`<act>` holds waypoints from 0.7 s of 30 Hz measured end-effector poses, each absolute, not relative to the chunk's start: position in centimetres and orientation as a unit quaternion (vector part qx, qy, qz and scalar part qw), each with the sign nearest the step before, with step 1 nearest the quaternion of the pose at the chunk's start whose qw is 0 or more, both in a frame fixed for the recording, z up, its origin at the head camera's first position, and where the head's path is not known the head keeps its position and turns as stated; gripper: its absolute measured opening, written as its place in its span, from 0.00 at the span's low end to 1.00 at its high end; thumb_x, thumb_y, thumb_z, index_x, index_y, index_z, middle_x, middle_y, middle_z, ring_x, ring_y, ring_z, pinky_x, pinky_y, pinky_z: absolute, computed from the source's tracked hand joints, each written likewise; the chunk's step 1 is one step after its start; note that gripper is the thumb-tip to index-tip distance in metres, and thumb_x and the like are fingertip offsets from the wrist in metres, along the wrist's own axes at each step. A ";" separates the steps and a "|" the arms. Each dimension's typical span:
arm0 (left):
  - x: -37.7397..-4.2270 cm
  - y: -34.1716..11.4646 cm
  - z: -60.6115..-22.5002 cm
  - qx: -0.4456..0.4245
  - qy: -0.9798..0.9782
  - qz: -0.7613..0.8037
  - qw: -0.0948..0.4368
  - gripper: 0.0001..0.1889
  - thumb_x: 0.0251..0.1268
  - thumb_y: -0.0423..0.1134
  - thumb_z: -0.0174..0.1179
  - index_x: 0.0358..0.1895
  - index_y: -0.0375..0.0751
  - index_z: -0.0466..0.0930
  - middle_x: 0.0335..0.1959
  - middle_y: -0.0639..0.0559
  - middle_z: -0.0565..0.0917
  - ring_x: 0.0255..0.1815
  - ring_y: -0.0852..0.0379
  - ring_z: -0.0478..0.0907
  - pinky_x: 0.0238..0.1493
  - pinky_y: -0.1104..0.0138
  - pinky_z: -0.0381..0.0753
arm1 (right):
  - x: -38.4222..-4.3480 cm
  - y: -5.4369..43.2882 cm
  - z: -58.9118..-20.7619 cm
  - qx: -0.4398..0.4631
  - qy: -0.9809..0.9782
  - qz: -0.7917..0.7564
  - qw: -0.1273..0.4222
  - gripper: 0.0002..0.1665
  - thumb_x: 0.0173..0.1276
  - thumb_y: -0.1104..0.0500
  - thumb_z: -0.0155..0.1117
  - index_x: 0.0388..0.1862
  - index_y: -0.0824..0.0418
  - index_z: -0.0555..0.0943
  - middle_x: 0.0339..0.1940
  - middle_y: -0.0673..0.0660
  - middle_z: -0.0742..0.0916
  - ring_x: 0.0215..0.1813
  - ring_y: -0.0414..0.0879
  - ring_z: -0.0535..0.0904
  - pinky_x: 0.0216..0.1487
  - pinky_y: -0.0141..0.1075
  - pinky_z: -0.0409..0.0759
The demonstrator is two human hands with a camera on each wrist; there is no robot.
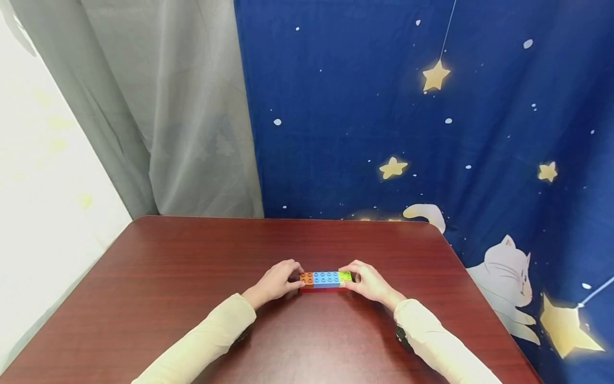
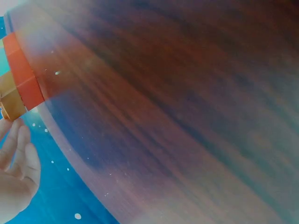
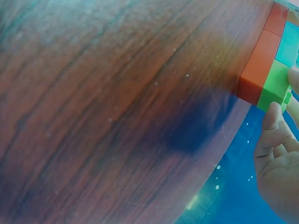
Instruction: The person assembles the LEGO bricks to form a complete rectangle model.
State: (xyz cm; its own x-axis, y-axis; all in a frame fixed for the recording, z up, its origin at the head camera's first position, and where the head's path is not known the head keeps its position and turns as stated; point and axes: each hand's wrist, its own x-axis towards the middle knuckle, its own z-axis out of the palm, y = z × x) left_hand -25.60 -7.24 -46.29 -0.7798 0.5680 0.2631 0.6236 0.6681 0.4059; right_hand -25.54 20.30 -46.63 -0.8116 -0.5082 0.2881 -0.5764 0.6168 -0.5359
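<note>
A row of toy building bricks lies across the table in the head view: an orange brick [image 1: 307,278], a longer blue brick [image 1: 326,278] and a light green brick [image 1: 345,275]. Beneath them is a red layer [image 1: 322,289]; a seam shows it as two red bricks [image 3: 259,67] in the right wrist view. My left hand [image 1: 275,281] pinches the orange end, thumb on the near side and fingers on the far side. At the opposite end, my right hand [image 1: 371,281] pinches the green brick [image 3: 275,85] between thumb and fingers.
The dark red-brown wooden table [image 1: 216,245] has rounded far corners. Behind it hang a grey curtain [image 1: 201,106] and a blue curtain [image 1: 336,106] with stars and a cat. A bright white surface [image 1: 38,176] borders the left side.
</note>
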 end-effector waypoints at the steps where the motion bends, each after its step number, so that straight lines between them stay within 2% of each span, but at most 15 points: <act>1: -25.6 -7.3 -46.4 -0.323 -0.913 -0.242 0.053 0.13 0.53 0.46 0.62 0.37 0.44 0.75 0.31 0.56 0.74 0.32 0.61 0.70 0.37 0.64 0.71 | -25.5 20.3 -46.7 0.303 -0.898 0.314 0.053 0.20 0.51 0.56 0.69 0.45 0.57 0.79 0.32 0.47 0.76 0.22 0.41 0.69 0.22 0.29 0.68; 7: -25.6 -7.5 -46.7 -0.314 -0.910 -0.270 0.029 0.12 0.55 0.46 0.60 0.40 0.46 0.73 0.33 0.57 0.77 0.33 0.63 0.73 0.36 0.66 0.73 | -25.6 20.9 -46.9 0.303 -0.897 0.317 0.052 0.23 0.51 0.56 0.69 0.47 0.60 0.77 0.32 0.48 0.78 0.21 0.37 0.67 0.22 0.29 0.68; 10: -25.8 -7.6 -46.8 -0.313 -0.906 -0.285 0.020 0.12 0.54 0.45 0.60 0.40 0.46 0.73 0.33 0.56 0.78 0.33 0.62 0.74 0.35 0.67 0.73 | -25.5 21.4 -47.1 0.296 -0.894 0.332 0.051 0.22 0.51 0.57 0.69 0.45 0.61 0.77 0.33 0.49 0.80 0.20 0.36 0.67 0.21 0.30 0.67; 21: -26.1 -7.6 -46.8 -0.321 -0.897 -0.303 0.018 0.12 0.54 0.42 0.61 0.39 0.43 0.73 0.30 0.54 0.79 0.31 0.61 0.75 0.33 0.68 0.73 | -25.4 22.1 -47.5 0.295 -0.886 0.353 0.058 0.19 0.51 0.57 0.69 0.43 0.58 0.78 0.34 0.49 0.80 0.20 0.37 0.67 0.21 0.29 0.68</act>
State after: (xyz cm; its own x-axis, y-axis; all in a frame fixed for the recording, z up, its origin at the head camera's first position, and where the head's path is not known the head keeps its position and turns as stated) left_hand -26.09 -7.55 -46.78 -0.7931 0.5651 0.2273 0.5872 0.6101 0.5320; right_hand -25.40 22.06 -47.46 -0.8186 -0.4826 0.3114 -0.5646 0.5768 -0.5904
